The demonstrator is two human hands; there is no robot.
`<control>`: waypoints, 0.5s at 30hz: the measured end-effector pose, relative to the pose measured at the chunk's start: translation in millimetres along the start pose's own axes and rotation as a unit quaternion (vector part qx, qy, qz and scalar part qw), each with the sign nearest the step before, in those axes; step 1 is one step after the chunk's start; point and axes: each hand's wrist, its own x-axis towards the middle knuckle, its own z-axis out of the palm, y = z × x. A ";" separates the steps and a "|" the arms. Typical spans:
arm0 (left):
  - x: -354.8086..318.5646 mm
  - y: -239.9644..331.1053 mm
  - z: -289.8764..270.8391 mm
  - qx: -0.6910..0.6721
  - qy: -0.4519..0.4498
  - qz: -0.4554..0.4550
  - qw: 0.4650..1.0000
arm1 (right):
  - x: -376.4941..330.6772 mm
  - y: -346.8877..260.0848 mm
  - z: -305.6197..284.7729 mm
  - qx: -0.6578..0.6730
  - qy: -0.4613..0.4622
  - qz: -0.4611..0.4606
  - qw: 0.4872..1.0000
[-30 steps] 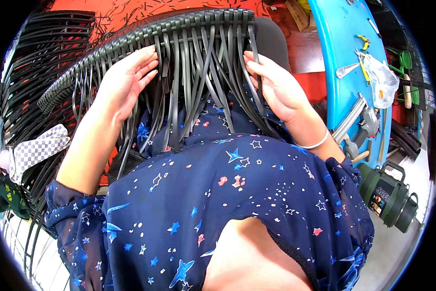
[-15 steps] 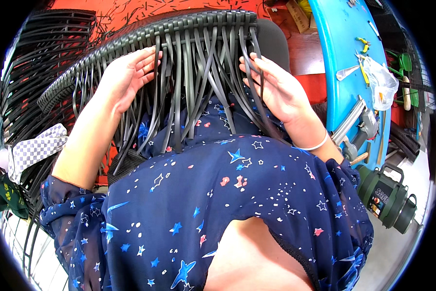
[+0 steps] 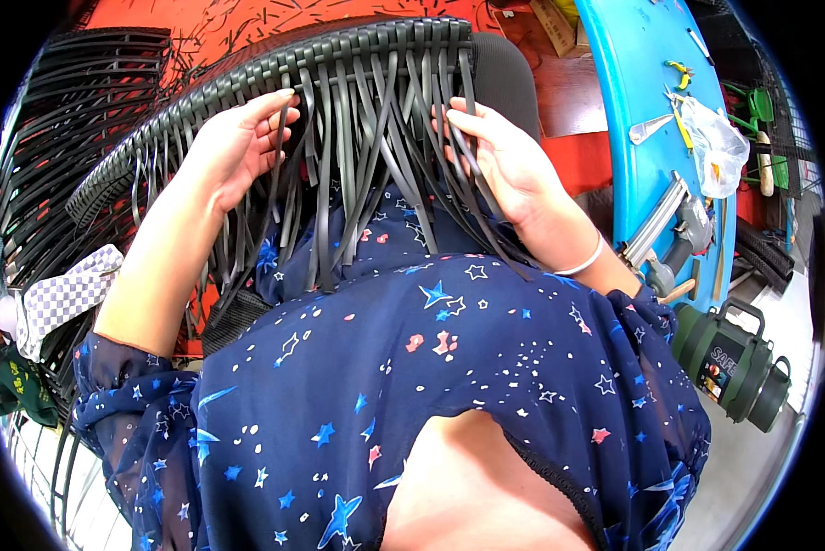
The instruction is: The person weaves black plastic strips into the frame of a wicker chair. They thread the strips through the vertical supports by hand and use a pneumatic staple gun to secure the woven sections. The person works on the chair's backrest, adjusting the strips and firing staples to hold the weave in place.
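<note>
A curved woven panel of black plastic strips (image 3: pixel 339 50) lies across my lap, its thick braided edge arching from left to upper right. Loose flat strips (image 3: pixel 343 165) hang from that edge toward my body. My left hand (image 3: pixel 233 151) is closed on one strip, thumb and fingers gripping it just below the braid. On the other side, my right hand (image 3: pixel 509 170) has its fingers curled round a strip near the right end of the panel. The strips' lower ends rest on my dark blue star-patterned clothing (image 3: pixel 440 294).
On the right stands a blue table (image 3: pixel 614 83) with yellow-handled pliers (image 3: pixel 679 73), a clear plastic bag (image 3: pixel 717 151) and a power tool (image 3: pixel 692 234). A green jug (image 3: pixel 720 354) is below it. Black slatted frames (image 3: pixel 82 101) stand left, beside a checked cloth (image 3: pixel 68 294). Strip scraps litter the red floor.
My right hand has shifted slightly left and its fingers have closed in on a strip. The left hand has stayed by its strip, its thumb now pressed nearer the braid.
</note>
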 end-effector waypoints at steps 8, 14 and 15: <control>-11.5 -3.2 13.1 0.031 0.004 0.003 0.999 | 14.0 4.9 -11.4 0.145 -0.071 0.018 0.987; 9.8 -7.4 -0.5 -0.103 -0.032 0.029 0.994 | 41.9 15.2 -38.8 0.275 -0.208 0.096 0.934; 8.4 -9.4 1.7 -0.121 -0.030 0.036 0.992 | 39.7 16.3 -35.7 0.269 -0.182 0.078 0.943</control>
